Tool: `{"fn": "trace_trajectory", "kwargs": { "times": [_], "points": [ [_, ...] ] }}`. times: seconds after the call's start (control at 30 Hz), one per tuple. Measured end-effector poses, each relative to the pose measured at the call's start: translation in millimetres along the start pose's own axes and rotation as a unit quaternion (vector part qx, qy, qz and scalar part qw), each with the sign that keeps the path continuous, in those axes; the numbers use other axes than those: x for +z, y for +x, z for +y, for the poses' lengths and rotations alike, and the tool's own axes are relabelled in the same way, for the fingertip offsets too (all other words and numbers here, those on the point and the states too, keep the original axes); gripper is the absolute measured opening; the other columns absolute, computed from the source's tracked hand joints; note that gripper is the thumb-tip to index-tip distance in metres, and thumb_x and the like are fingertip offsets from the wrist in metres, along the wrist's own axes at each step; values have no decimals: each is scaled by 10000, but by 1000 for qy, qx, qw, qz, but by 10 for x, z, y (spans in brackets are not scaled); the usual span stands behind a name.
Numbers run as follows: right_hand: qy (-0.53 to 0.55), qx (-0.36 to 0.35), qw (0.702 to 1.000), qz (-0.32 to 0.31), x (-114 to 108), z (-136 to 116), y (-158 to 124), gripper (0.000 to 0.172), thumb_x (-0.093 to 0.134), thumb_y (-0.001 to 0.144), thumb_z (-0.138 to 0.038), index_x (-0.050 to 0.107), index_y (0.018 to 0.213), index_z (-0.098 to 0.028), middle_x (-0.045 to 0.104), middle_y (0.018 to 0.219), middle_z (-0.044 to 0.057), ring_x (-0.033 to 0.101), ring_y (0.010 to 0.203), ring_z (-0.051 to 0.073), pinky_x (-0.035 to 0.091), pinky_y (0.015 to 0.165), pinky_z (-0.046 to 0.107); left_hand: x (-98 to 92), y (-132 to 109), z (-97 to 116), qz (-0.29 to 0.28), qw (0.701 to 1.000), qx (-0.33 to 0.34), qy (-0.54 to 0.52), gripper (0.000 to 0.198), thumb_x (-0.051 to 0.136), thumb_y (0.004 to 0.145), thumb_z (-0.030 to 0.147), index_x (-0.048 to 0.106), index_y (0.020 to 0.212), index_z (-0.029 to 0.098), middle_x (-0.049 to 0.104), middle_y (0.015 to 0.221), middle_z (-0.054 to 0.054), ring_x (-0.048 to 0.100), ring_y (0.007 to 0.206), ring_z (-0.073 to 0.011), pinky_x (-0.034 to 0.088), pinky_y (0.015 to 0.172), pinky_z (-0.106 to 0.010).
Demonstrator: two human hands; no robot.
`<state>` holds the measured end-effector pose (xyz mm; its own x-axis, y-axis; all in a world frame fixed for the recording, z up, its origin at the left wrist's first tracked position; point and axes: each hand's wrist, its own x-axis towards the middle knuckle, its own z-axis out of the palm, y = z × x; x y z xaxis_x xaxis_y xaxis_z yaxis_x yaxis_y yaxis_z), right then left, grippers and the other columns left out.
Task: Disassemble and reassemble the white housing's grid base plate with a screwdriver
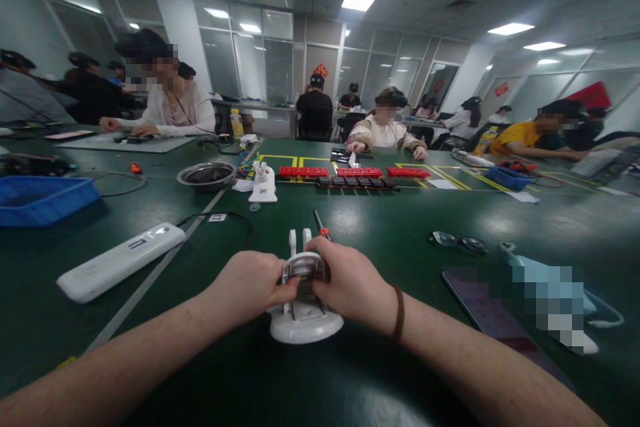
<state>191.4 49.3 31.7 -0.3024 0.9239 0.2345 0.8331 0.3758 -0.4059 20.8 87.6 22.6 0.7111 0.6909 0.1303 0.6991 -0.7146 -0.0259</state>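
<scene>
Both my hands meet over a small white stand (305, 323) on the green table (390, 227). My left hand (247, 287) is closed, its fingers pinching the left side of a grey round part (304, 267) mounted on the stand. My right hand (350, 283) is closed around the right side of that part and also holds a red-handled screwdriver (320, 227), whose shaft sticks up behind the fingers. Two white prongs of the stand rise behind the part.
A white power strip (120, 260) lies to the left, a blue bin (43, 200) farther left. Glasses (457, 241) and a phone (493, 317) lie to the right. A metal bowl (206, 175), a second white stand (263, 187) and red trays (357, 172) sit beyond. Other people sit around the tables.
</scene>
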Motion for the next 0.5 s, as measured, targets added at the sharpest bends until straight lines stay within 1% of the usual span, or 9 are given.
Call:
{"fn": "trace_trajectory", "kwargs": {
  "times": [0.13,0.23,0.3,0.33,0.37,0.4,0.47,0.5],
  "points": [
    [-10,3,1000,16,30,-26,-7,298,554,619,-121,459,888,-204,569,779,-4,517,668,148,282,530,217,-11,-14,20,0,1000,-14,-18,329,375,772,355,596,636,153,596,588,-58,545,532,-192,322,477,-267],
    [1,14,1000,14,19,-24,3,293,567,607,-121,472,872,-202,557,710,-16,498,615,133,262,495,205,-43,-7,17,4,998,-34,-51,286,404,742,341,589,625,157,592,597,-52,533,552,-182,315,498,-260],
    [36,24,999,2,15,28,34,247,578,616,-128,497,841,-189,550,683,-18,486,590,121,271,484,196,-33,9,-1,-11,993,-57,-106,282,413,733,342,582,601,159,576,583,-39,511,542,-164,300,493,-246],
    [68,27,997,-15,21,74,59,215,589,623,-138,510,819,-179,549,681,-17,485,588,116,284,483,192,-4,20,-14,-34,985,-70,-153,291,408,735,342,583,593,160,567,574,-31,496,528,-151,291,484,-237],
    [111,34,992,-46,34,130,89,182,602,629,-148,521,791,-166,548,678,-16,488,589,113,301,486,188,45,33,-29,-67,971,-83,-213,299,407,736,343,585,581,159,556,561,-21,478,509,-139,283,473,-229],
    [157,43,983,-86,55,193,122,146,615,635,-158,527,751,-152,544,664,-15,492,589,111,319,488,185,113,48,-45,-104,948,-98,-286,298,421,727,340,584,558,156,539,538,-12,455,485,-126,274,460,-223],
    [229,62,957,-170,116,314,188,113,623,657,-178,521,666,-132,527,607,-21,494,569,107,348,488,180,290,80,-74,-162,883,-126,-423,263,483,683,318,571,502,148,505,495,4,411,456,-106,269,448,-215],
    [248,72,945,-199,149,361,216,122,613,676,-184,513,635,-127,519,581,-24,495,555,103,359,486,178,382,97,-86,-166,852,-145,-475,234,523,649,296,562,475,144,490,478,10,398,457,-102,270,449,-213]
  ]
}}
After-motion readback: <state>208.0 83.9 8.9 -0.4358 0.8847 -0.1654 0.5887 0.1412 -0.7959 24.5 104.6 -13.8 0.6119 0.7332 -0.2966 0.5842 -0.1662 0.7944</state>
